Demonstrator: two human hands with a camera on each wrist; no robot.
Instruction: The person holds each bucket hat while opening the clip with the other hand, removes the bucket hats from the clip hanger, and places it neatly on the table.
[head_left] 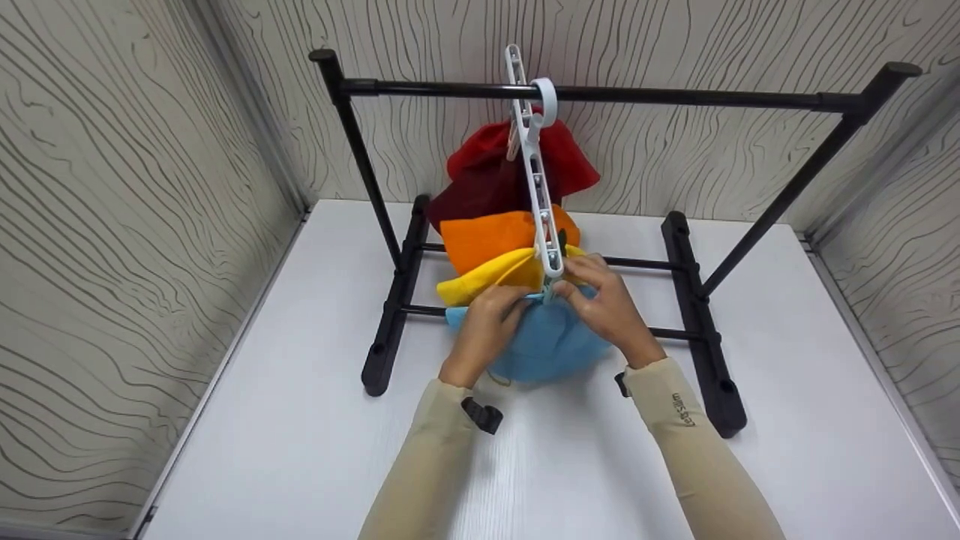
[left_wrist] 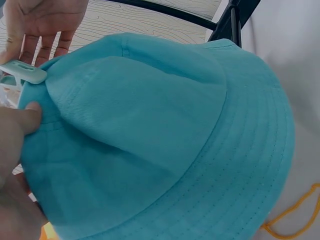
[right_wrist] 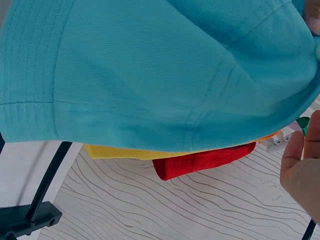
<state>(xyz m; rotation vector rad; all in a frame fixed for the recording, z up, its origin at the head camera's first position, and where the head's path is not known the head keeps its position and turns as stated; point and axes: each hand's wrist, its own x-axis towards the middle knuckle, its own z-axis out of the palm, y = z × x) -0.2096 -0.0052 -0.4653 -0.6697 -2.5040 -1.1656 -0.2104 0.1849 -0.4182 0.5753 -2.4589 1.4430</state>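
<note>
A blue bucket hat [head_left: 551, 349] hangs at the near end of a white clip hanger [head_left: 553, 266], its brim towards the person. My left hand [head_left: 489, 319] pinches the hat's edge, with the thumb [left_wrist: 33, 117] lying on the outside of the cloth. On the other side, my right hand [head_left: 611, 307] grips a pale green clothes peg [left_wrist: 27, 71] between thumb and fingers. That peg sits at the hat's edge, just under the hanger's end. Behind the blue hat hang a yellow hat [head_left: 491, 276] and an orange one [head_left: 487, 236], partly covered.
The hanger hooks over the bar [head_left: 675, 97] of a black rack standing on a white table [head_left: 300, 360]. Dark red cloth [head_left: 480, 191] and a red hat [head_left: 570, 157] hang further back. An orange cord [left_wrist: 292, 232] shows beside the blue brim. Patterned walls [head_left: 112, 225] surround the table.
</note>
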